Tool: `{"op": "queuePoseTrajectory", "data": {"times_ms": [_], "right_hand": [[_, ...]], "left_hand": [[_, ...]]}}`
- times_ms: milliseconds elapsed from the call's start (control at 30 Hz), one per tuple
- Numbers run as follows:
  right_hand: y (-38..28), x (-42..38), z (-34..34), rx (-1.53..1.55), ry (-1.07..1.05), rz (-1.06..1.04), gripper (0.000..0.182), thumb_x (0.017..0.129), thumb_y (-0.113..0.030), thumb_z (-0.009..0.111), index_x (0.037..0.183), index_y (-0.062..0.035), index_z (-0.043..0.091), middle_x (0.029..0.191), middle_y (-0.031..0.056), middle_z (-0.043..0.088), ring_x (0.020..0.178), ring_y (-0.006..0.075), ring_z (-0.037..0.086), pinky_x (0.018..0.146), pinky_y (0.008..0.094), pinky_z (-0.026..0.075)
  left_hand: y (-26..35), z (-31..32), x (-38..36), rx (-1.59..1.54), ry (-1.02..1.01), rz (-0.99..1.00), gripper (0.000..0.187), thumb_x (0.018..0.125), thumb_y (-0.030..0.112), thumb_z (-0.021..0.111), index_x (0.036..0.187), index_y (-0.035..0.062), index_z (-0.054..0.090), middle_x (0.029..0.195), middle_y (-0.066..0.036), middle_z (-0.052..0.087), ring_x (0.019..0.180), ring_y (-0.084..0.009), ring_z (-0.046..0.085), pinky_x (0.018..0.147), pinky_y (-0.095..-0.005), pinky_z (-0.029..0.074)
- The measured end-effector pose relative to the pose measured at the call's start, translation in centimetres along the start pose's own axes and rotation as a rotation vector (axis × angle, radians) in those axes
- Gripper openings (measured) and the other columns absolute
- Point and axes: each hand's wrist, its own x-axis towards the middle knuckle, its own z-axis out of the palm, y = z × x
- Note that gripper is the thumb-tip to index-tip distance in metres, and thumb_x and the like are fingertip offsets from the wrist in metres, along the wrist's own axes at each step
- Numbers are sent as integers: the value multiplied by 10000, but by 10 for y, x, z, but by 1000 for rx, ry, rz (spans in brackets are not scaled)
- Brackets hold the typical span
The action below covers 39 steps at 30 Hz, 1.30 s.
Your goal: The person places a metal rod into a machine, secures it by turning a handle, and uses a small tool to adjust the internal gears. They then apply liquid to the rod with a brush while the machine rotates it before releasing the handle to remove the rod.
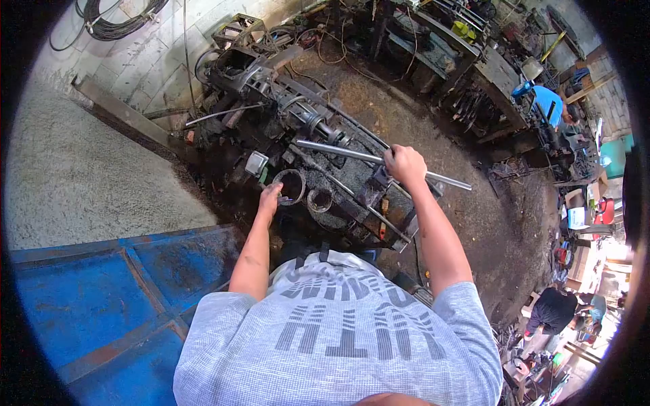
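Observation:
My right hand [405, 164] is closed around a long shiny metal rod [338, 149], which lies slantwise over the lathe-like machine [298, 111]. The rod's free end sticks out to the right of my fist. My left hand [271, 196] grips the left rim of a round metal container [292, 186] at the near side of the machine. A smaller round container [320, 199] sits just to its right. Close above my left hand is a small grey box [256, 163]. What the containers hold is too dark to tell.
A blue metal panel [169, 271] stands at the lower left, below a grey concrete surface [88, 176]. Cluttered workbenches [501, 88] line the upper right. One person in blue [547, 105] is at the right, and another in black [552, 311] is at the lower right.

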Motion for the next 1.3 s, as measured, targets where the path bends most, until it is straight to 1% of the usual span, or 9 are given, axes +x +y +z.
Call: {"op": "queuePoseTrajectory", "data": {"times_ms": [133, 233, 467, 700, 900, 967, 1100, 1167, 1300], "right_hand": [[-4, -1, -3, 15, -3, 8, 323, 832, -327, 473, 855, -77, 676, 847, 220, 652, 805, 408, 630, 745, 496, 504], [-1, 1, -1, -3, -11, 18, 344, 839, -353, 472, 861, -85, 686, 853, 208, 661, 811, 396, 639, 748, 488, 513], [-5, 2, -1, -29, -14, 41, 374, 844, -370, 447, 851, -90, 695, 863, 199, 670, 826, 386, 646, 758, 479, 520], [-4, 4, 1, -35, -27, 23, 372, 843, -367, 445, 856, -90, 694, 864, 202, 669, 828, 389, 644, 762, 480, 516], [-4, 3, 3, -29, 15, 12, 362, 849, -352, 437, 845, -86, 682, 862, 200, 668, 816, 394, 644, 748, 493, 517], [-5, 3, 6, -27, 40, 25, 359, 853, -340, 435, 829, -74, 675, 847, 208, 664, 801, 398, 644, 737, 499, 517], [-7, 2, 5, -20, 55, -16, 362, 860, -334, 434, 821, -58, 665, 833, 219, 659, 779, 404, 642, 725, 500, 516], [-7, 2, 5, -14, 53, -3, 346, 858, -325, 436, 845, -70, 669, 843, 217, 659, 790, 408, 638, 734, 503, 511], [-6, 2, 6, -12, 47, 6, 331, 859, -312, 436, 886, -89, 680, 856, 215, 658, 798, 408, 635, 738, 504, 508]], "left_hand": [[-15, -9, 10, 14, -3, 19, 362, 873, 302, 599, 1055, -8, 641, 1021, -75, 628, 966, -178, 559, 901, -299, 394], [-12, -9, 6, 19, 18, 48, 357, 868, 300, 605, 1042, -9, 648, 1010, -70, 633, 961, -179, 561, 887, -302, 402], [-8, -6, 11, 50, 110, -72, 388, 855, 280, 615, 1076, -36, 652, 1106, -114, 647, 1065, -190, 561, 958, -303, 386], [11, 0, -1, 76, 101, -68, 357, 847, 254, 632, 1036, -47, 662, 1035, -109, 668, 1009, -190, 584, 934, -308, 400], [-1, -6, 8, 62, 53, -33, 305, 841, 218, 648, 1014, -31, 674, 1016, -89, 669, 953, -165, 598, 877, -301, 433], [-7, -6, 10, 71, 48, -37, 427, 775, 379, 712, 993, 12, 677, 915, -52, 645, 777, -146, 561, 678, -312, 427], [-2, -2, 4, 64, 49, -51, 433, 773, 378, 714, 995, 9, 675, 896, -51, 636, 743, -145, 554, 633, -315, 422], [4, 0, 1, 81, 60, -76, 332, 843, 230, 649, 1046, -33, 670, 1027, -84, 668, 965, -161, 593, 869, -293, 429], [10, 0, -5, 89, 78, -52, 341, 846, 237, 644, 1052, -33, 668, 1043, -87, 665, 966, -163, 592, 869, -294, 430]]}}
